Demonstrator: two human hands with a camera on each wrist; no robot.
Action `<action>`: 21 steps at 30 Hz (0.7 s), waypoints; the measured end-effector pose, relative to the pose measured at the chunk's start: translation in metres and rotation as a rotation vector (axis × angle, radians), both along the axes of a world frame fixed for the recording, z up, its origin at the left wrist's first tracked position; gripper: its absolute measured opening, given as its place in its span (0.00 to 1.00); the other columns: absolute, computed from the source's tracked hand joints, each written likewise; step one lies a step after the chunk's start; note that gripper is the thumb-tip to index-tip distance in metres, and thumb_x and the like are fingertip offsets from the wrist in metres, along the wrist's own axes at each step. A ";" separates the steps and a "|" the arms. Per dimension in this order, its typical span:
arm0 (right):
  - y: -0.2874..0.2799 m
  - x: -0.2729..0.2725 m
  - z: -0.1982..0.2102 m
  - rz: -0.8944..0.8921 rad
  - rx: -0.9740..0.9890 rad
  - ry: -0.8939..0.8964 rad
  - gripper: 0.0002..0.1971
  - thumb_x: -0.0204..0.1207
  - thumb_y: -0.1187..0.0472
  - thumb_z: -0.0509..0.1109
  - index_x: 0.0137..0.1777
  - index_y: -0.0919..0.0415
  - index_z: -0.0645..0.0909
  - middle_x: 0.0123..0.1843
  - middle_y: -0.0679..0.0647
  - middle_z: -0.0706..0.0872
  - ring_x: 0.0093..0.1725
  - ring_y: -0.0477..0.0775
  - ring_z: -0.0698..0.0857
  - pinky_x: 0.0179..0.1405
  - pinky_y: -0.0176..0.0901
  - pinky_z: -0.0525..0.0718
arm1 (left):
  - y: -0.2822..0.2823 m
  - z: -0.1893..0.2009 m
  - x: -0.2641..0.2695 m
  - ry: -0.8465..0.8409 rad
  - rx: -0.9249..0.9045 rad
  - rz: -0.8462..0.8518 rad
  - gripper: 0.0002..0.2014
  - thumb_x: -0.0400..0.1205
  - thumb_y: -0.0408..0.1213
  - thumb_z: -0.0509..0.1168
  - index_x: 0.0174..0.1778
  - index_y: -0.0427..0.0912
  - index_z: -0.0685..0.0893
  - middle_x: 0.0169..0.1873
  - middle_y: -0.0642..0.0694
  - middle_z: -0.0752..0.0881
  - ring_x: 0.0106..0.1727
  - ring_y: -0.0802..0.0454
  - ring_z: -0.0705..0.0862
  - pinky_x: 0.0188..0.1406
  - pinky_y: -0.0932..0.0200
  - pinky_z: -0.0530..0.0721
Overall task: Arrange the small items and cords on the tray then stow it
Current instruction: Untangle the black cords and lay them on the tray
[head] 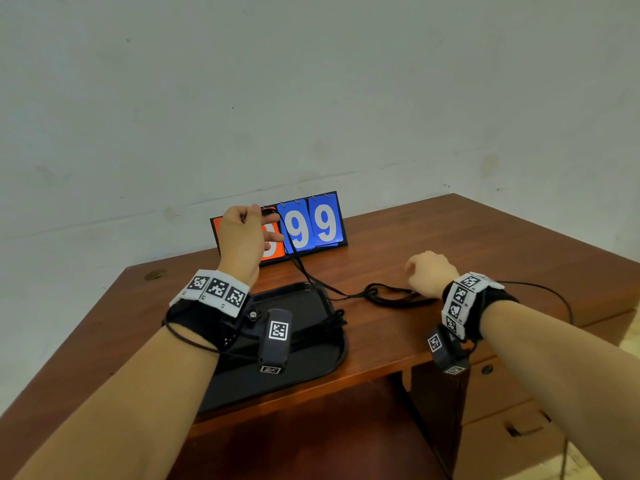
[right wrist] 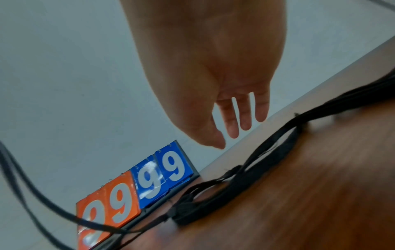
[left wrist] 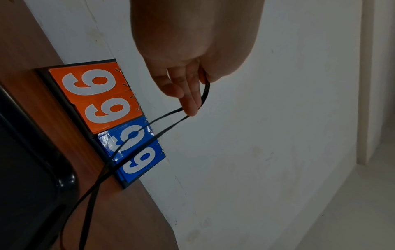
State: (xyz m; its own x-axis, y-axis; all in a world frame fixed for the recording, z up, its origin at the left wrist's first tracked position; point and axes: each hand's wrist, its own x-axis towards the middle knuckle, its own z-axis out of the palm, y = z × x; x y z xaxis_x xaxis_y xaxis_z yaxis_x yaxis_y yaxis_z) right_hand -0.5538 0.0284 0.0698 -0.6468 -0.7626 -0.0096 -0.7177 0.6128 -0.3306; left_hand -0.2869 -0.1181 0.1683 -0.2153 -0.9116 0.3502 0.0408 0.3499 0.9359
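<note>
My left hand (head: 247,232) is raised in front of the scoreboard and pinches a thin black cord (left wrist: 162,116) between thumb and fingers (left wrist: 188,101). Two strands of that cord (head: 300,268) run down to the desk and join a coiled black cord bundle (head: 391,296) lying just left of my right hand (head: 429,273). The right hand hovers over the desk with relaxed, straight fingers (right wrist: 233,121) and holds nothing; the bundle (right wrist: 267,152) lies below it. A black tray (head: 337,355) sits near the front edge with another black cord bundle (head: 322,325) on it.
An orange and blue flip scoreboard (head: 313,225) reading 99 99 stands at the back of the wooden desk (head: 467,244), against the white wall. Drawers (head: 502,393) lie below the desk at right. The tray's corner (left wrist: 64,182) is close to the scoreboard.
</note>
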 end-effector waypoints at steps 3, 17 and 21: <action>-0.017 0.014 0.000 0.167 -0.040 -0.044 0.19 0.78 0.61 0.69 0.70 0.53 0.81 0.70 0.54 0.81 0.65 0.56 0.81 0.63 0.46 0.81 | 0.001 -0.003 -0.001 0.009 0.014 -0.023 0.08 0.91 0.41 0.56 0.54 0.41 0.76 0.44 0.48 0.92 0.24 0.55 0.87 0.25 0.61 0.80; -0.076 0.046 -0.016 0.318 0.081 -0.080 0.08 0.77 0.58 0.75 0.55 0.55 0.87 0.55 0.52 0.89 0.57 0.55 0.86 0.56 0.43 0.83 | -0.021 -0.009 0.035 -0.015 0.036 -0.004 0.10 0.90 0.42 0.56 0.58 0.40 0.77 0.44 0.47 0.93 0.29 0.50 0.89 0.24 0.63 0.81; -0.073 0.045 -0.010 0.204 -0.245 -0.188 0.04 0.78 0.59 0.73 0.50 0.56 0.88 0.47 0.52 0.90 0.48 0.53 0.87 0.54 0.45 0.84 | -0.026 -0.008 0.050 0.002 0.048 0.006 0.09 0.91 0.41 0.56 0.58 0.40 0.77 0.44 0.47 0.93 0.26 0.52 0.88 0.27 0.62 0.81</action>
